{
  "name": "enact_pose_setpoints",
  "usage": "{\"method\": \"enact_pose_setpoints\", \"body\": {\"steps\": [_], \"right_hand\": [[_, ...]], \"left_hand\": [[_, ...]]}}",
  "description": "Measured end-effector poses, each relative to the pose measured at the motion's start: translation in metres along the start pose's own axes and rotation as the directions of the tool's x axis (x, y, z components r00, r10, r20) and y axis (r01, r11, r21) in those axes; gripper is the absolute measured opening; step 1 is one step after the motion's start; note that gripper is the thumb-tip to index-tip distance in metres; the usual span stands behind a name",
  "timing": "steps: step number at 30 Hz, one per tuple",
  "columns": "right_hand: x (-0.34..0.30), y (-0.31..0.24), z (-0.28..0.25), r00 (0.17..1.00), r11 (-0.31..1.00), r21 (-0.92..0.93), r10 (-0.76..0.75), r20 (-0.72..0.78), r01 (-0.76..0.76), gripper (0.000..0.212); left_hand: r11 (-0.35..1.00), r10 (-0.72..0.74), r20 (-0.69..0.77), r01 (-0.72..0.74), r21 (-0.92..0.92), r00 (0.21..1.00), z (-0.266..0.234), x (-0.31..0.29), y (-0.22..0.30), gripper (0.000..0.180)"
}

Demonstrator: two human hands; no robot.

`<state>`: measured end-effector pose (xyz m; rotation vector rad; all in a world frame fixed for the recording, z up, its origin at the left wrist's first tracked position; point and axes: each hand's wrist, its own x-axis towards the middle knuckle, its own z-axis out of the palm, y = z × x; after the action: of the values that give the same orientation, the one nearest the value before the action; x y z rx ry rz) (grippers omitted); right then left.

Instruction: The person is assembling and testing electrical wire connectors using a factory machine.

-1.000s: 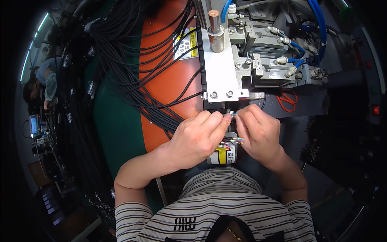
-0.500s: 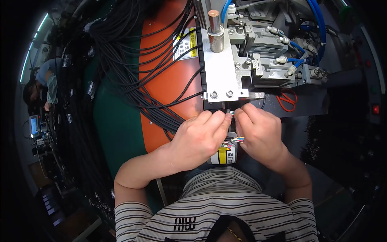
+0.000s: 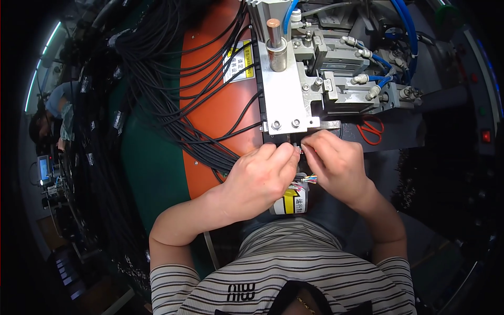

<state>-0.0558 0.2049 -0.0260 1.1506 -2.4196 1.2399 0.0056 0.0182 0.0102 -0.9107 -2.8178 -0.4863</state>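
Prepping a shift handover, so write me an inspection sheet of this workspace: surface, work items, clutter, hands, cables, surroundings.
Surface: orange panel beside green panel.
Work items: coloured wires fan from a black sheath; piece at the fingertips mostly hidden.
Clutter: red handles, scissor-like, at right.
Hands: left hand pinches something small; right hand close by, grip unclear.
Cables: black cables loosely bunched across both panels; blue hoses at the metal fixture.
Surroundings: another person, far left.

From my end I see plastic-coated wires [image 3: 311, 179], a smooth metal plate [image 3: 286, 100], glossy plastic tubes [image 3: 412, 42] and a cloth shirt [image 3: 283, 262].
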Motion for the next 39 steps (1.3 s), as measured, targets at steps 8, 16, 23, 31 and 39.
{"method": "enact_pose_setpoints", "body": {"steps": [8, 16, 23, 31, 39], "right_hand": [[0.001, 0.006, -0.007, 0.937, 0.917, 0.220, 0.295, 0.187, -0.333, 0.008], [-0.014, -0.003, -0.008, 0.949, 0.916, 0.249, 0.299, 0.098, -0.314, 0.013], [-0.012, -0.019, -0.004, 0.989, 0.727, 0.678, 0.006, 0.147, -0.105, 0.031], [-0.021, -0.014, 0.004, 0.921, 0.639, 0.670, 0.334, 0.201, -0.378, 0.018], [-0.020, -0.007, 0.002, 0.874, 0.194, 0.886, 0.349, 0.338, -0.420, 0.022]], "left_hand": [[0.984, -0.108, -0.078, 0.095, -0.151, 0.991, -0.003, -0.009, -0.012, 0.037], [0.966, -0.255, -0.190, 0.242, -0.092, 0.948, 0.003, -0.033, -0.014, 0.039], [0.949, -0.189, -0.178, 0.132, -0.287, 0.966, -0.003, -0.024, -0.012, 0.035], [0.965, -0.146, -0.216, 0.091, -0.248, 0.965, -0.003, -0.015, -0.007, 0.036], [0.763, -0.250, -0.070, 0.152, -0.628, 0.966, 0.001, -0.009, -0.018, 0.027]]}}
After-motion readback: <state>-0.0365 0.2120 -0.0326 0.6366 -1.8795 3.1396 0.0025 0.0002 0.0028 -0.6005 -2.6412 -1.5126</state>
